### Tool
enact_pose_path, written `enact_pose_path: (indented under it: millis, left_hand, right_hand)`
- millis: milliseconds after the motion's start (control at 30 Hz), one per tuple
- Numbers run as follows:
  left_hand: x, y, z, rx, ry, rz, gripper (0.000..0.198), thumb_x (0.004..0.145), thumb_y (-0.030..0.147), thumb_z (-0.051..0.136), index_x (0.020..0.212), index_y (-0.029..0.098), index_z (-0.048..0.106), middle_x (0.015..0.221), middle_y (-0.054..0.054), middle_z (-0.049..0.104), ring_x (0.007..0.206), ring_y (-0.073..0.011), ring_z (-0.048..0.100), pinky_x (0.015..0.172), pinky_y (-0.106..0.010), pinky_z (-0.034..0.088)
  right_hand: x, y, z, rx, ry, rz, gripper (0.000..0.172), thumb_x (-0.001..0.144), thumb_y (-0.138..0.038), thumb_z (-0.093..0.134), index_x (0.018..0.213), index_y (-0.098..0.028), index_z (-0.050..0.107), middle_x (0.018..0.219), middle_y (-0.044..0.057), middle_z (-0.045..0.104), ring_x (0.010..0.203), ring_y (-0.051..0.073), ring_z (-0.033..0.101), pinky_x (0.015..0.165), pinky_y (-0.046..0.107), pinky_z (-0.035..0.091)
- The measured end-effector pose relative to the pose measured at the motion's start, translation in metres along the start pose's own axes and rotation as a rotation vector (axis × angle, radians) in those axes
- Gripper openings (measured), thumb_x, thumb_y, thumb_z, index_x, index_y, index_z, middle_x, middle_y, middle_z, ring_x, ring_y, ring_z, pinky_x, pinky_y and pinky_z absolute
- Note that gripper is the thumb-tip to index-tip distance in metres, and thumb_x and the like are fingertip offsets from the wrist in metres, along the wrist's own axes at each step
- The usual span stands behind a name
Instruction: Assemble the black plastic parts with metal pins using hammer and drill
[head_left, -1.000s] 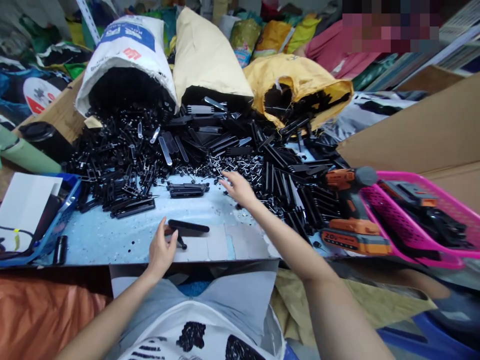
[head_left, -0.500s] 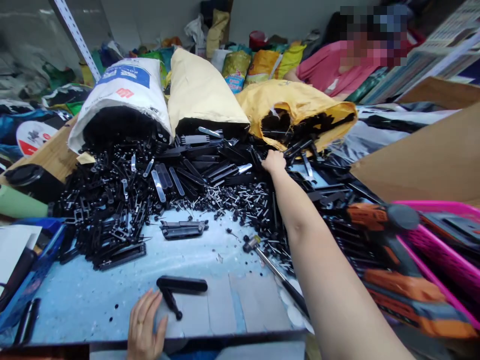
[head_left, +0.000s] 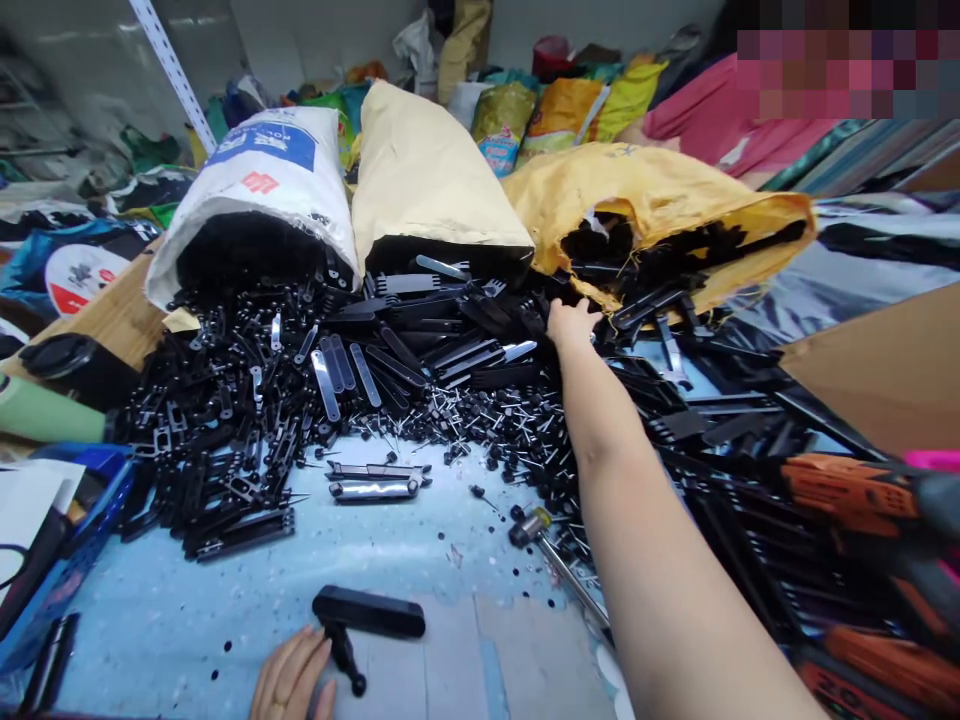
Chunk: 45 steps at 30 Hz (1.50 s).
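Observation:
My left hand (head_left: 292, 672) rests low on the blue work surface, fingers loosely stretched out and thumb apart. Its fingertips are beside a black assembled part, a long body (head_left: 369, 611) with a ball-ended arm (head_left: 346, 660) angled off it. My right hand (head_left: 574, 322) is stretched far forward into a heap of black flat parts (head_left: 487, 312), in front of the yellow sack (head_left: 720, 175). Its fingertips are hidden among the parts, so a grip cannot be made out. Small pins with black heads (head_left: 517, 425) lie by that forearm.
A white sack (head_left: 300, 195) and a cream sack (head_left: 435, 170) lie open behind the heap. A hammer (head_left: 559, 555) lies beside my right forearm. Orange power drills (head_left: 847, 490) and a cardboard box (head_left: 885, 370) stand right. Left are a green cup (head_left: 52, 410) and blue tray (head_left: 90, 545). A person in pink is behind.
The view has swung right and slightly down, so most things appear shifted. My right hand remains at the heap, its fingers looking a little more spread. My left hand still rests by the black part.

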<state>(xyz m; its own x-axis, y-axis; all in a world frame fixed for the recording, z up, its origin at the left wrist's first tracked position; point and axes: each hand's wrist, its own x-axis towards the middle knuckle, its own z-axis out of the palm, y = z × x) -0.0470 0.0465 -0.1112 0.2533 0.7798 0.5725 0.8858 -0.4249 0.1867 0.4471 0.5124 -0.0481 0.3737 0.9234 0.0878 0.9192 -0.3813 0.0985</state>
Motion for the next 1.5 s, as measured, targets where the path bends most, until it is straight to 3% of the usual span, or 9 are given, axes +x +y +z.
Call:
enact_pose_path:
  millis: [467,667,800,900,1000,1133,1267,1367,1500]
  left_hand:
    - [0.011,0.003,-0.015,-0.128,0.024,0.008,0.031,0.085,0.017,0.053,0.116,0.015,0.053,0.108,-0.013,0.062,0.105,-0.025,0.057,0.09,-0.041,0.044]
    - [0.052,0.008,-0.014,-0.121,-0.275,0.201,0.036,0.088,0.021,0.048,0.123,0.018,0.052,0.117,-0.013,0.059,0.113,-0.0264,0.051,0.099,-0.048,0.034]
    - [0.072,0.011,-0.005,-0.095,-0.408,0.238,0.029,0.088,0.017,0.045,0.114,0.016,0.058,0.099,-0.013,0.063,0.092,-0.0234,0.058,0.08,-0.039,0.044]
    - [0.073,0.04,-0.011,-0.131,-0.355,0.276,0.031,0.089,0.018,0.043,0.117,0.016,0.056,0.112,-0.016,0.059,0.105,-0.0263,0.053,0.086,-0.042,0.041]
    - [0.074,0.099,-0.015,-0.263,-0.529,0.448,0.037,0.091,0.019,0.036,0.126,0.018,0.049,0.113,-0.014,0.059,0.106,-0.0248,0.054,0.088,-0.039,0.041]
    - [0.083,0.179,0.007,-0.269,-0.806,0.107,0.073,0.088,0.049,0.041,0.142,0.003,0.02,0.1,-0.021,0.061,0.089,-0.0303,0.061,0.073,-0.037,0.046]
    - [0.106,0.199,0.027,-0.376,-0.928,0.048,0.076,0.082,0.032,0.052,0.142,0.002,0.015,0.105,-0.023,0.059,0.089,-0.0308,0.062,0.072,-0.036,0.047]
    - [0.148,0.167,0.019,-0.501,-0.833,-0.036,0.069,0.084,0.027,0.048,0.141,0.005,0.016,0.099,-0.018,0.061,0.082,-0.0259,0.062,0.071,-0.035,0.047]
    - [0.211,0.106,-0.004,-0.362,-0.321,-0.172,0.064,0.091,0.036,0.042,0.142,0.007,0.016,0.116,-0.022,0.05,0.099,-0.0283,0.055,0.081,-0.041,0.044]
  right_hand:
    - [-0.155,0.045,-0.098,-0.182,-0.34,-0.33,0.047,0.072,-0.014,0.061,0.118,-0.013,0.052,0.113,0.016,0.06,0.097,0.023,0.058,0.078,0.029,0.042]
    - [-0.275,0.047,-0.131,-0.259,-0.025,-0.493,0.03,0.086,-0.031,0.049,0.111,-0.014,0.053,0.103,0.015,0.063,0.095,0.025,0.058,0.076,0.031,0.039]
    - [-0.366,0.016,-0.118,-0.189,0.007,-0.85,0.016,0.087,-0.029,0.048,0.093,-0.017,0.057,0.085,0.009,0.066,0.084,0.021,0.059,0.074,0.03,0.034]
    - [-0.41,-0.004,-0.095,-0.063,0.025,-0.999,0.016,0.09,-0.025,0.044,0.089,-0.017,0.058,0.084,0.008,0.066,0.085,0.02,0.058,0.074,0.029,0.031]
    - [-0.422,-0.007,-0.084,0.097,0.048,-0.725,0.023,0.091,-0.036,0.045,0.095,-0.017,0.057,0.087,0.008,0.067,0.082,0.02,0.059,0.069,0.028,0.031]
    - [-0.425,0.003,-0.099,0.342,0.079,-0.346,0.043,0.091,-0.054,0.034,0.112,-0.019,0.051,0.085,0.006,0.067,0.075,0.022,0.061,0.063,0.026,0.034]
    - [-0.443,0.025,-0.121,0.393,0.128,-0.351,0.045,0.093,-0.052,0.027,0.11,-0.019,0.053,0.087,0.008,0.066,0.076,0.023,0.061,0.064,0.028,0.037]
    - [-0.454,0.044,-0.125,0.394,0.211,-0.449,0.041,0.093,-0.048,0.032,0.105,-0.019,0.058,0.093,0.01,0.064,0.086,0.024,0.057,0.075,0.032,0.04]
    - [-0.466,0.042,-0.105,0.344,0.202,-0.708,0.032,0.092,-0.035,0.04,0.113,-0.022,0.061,0.109,0.012,0.059,0.096,0.024,0.052,0.082,0.037,0.041]
